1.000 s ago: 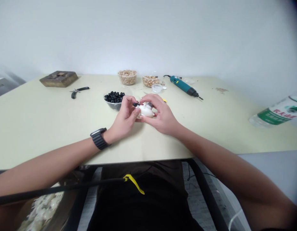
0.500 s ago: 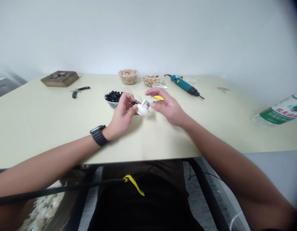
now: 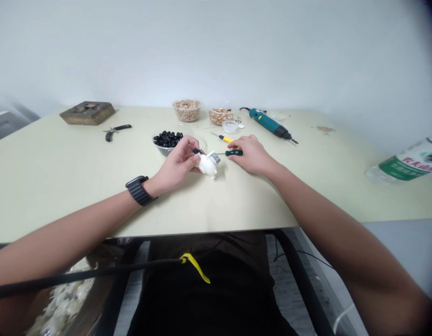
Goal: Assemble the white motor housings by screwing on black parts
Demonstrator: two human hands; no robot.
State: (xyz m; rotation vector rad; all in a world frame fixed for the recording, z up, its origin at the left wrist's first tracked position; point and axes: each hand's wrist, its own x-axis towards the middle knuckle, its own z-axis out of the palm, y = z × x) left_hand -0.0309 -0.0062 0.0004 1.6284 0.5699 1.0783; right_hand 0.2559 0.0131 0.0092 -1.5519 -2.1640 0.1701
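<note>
Two hands are working close together mid-counter [image 3: 79, 154], the left hand [image 3: 177, 161] is keeping a narrow grip on a white plastic housing [image 3: 207, 164], and the right hand [image 3: 253, 156] is holding a green-handled screwdriver [image 3: 233, 152] low, just beside it.

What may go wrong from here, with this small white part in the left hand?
The white part seems pinched only by the left hand, so it may slip and roll on the table. The thin shaft of the green screwdriver under the right hand points toward it, so a careless move might poke the fingers. The bowl of black beads sits close behind the left hand; a knock may spill them.
</note>
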